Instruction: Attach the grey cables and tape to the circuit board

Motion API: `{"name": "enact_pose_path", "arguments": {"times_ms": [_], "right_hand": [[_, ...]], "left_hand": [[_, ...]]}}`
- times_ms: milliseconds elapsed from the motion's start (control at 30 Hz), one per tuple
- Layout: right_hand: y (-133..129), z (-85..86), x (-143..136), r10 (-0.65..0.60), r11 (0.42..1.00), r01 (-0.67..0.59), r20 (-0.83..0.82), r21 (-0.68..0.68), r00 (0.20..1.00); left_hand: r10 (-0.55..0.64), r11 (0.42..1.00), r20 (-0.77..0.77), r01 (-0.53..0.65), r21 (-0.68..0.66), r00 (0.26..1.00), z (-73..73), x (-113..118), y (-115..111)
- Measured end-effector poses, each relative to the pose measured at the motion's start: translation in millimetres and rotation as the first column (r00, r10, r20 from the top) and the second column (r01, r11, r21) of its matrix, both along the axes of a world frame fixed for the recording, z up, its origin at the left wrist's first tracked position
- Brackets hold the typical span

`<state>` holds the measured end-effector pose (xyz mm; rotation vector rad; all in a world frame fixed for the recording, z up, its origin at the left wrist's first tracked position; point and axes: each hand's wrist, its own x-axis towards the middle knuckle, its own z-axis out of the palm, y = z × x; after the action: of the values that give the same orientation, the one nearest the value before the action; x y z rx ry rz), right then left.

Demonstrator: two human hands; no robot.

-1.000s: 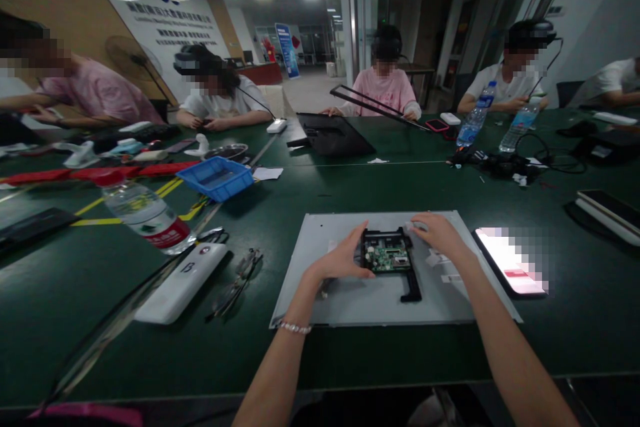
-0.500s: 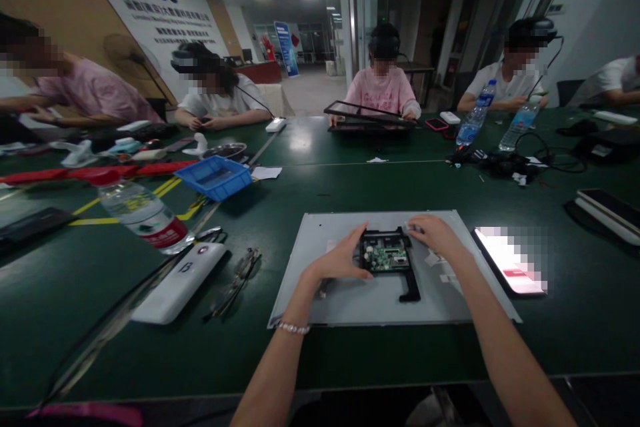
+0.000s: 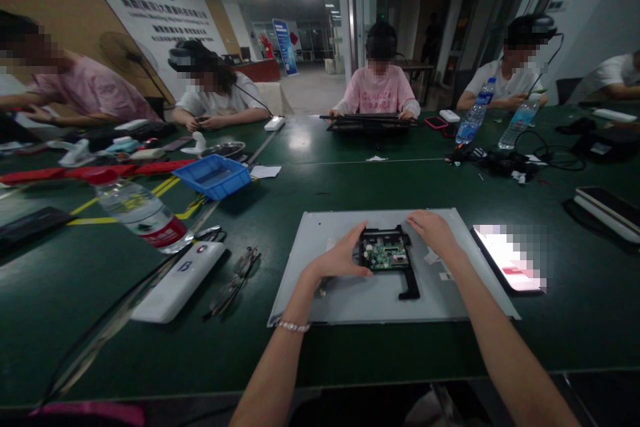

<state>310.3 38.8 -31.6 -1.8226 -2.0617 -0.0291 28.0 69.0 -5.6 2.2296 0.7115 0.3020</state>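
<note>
A green circuit board point(image 3: 386, 255) sits in a black plastic bracket point(image 3: 411, 285) with a hooked arm, lying on a pale flat panel point(image 3: 350, 303). My left hand point(image 3: 343, 257) holds the board's left side, fingers at its far edge and thumb at its near edge. Just right of the bracket's far corner is my right hand point(image 3: 431, 230), its fingers drawn together and pointing toward that corner. Whatever lies at those fingertips is too small or hidden to make out. Bits of whitish tape point(image 3: 432, 257) stick to the panel.
A lit phone point(image 3: 510, 260) lies right of the panel. To the left are eyeglasses point(image 3: 234, 283), a white power bank point(image 3: 181, 282), a tipped water bottle point(image 3: 143, 213) and a blue tray point(image 3: 214, 177). Cables point(image 3: 505, 160) and bottles stand farther right. Several people sit around the green table.
My right hand has shifted slightly at the bracket's far right corner, its fingers drawn closer in. My left hand stays put. Across the table, a person has lowered a black frame flat.
</note>
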Motion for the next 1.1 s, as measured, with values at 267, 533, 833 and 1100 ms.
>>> {"name": "enact_pose_path", "arguments": {"times_ms": [267,533,833,1100], "right_hand": [[-4,18.9,-39,0.202,0.979,-0.203,0.059,0.009,0.978],[-5,24.8,-45,0.244,0.967,-0.229,0.141,-0.116,0.960],[-2,14.7,-40,0.221,0.973,-0.216,0.064,-0.078,0.973],[-4,8.4,-37,0.194,0.980,-0.198,-0.135,-0.017,0.972]], "left_hand": [[0.000,1.000,-0.005,0.000,0.012,1.000,-2.9,0,1],[0.009,1.000,0.015,-0.009,0.011,1.000,-5.0,0,2],[0.012,1.000,0.017,-0.012,0.003,1.000,-1.8,1,0],[0.010,1.000,0.020,-0.010,-0.003,1.000,-1.4,0,0]]}}
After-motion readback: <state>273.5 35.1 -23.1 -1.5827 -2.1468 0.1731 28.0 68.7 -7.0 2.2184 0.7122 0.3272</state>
